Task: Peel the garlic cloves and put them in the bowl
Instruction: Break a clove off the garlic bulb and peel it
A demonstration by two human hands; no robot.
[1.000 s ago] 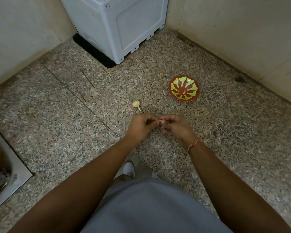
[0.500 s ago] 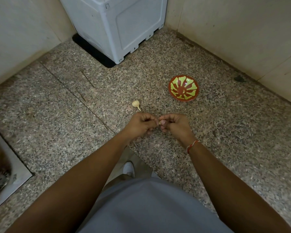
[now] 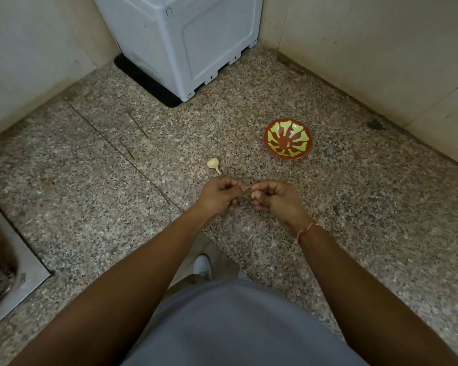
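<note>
A garlic clove (image 3: 253, 194) is being pinched in the curled fingers of the right hand (image 3: 274, 200), above the floor (image 3: 90, 180). The left hand (image 3: 221, 196) is curling just beside it; what it is holding cannot be told. A garlic bulb (image 3: 213, 164) is lying near; the bowl (image 3: 288, 138) is sitting beyond.

Garlic clove (image 3: 253, 194) mostly hidden in curled right-hand fingers (image 3: 262, 192); floor drain (image 3: 0, 273) blurred, cut by left edge.

one bowl (image 3: 288, 138), one garlic bulb (image 3: 213, 163), one clove (image 3: 253, 194)
</note>
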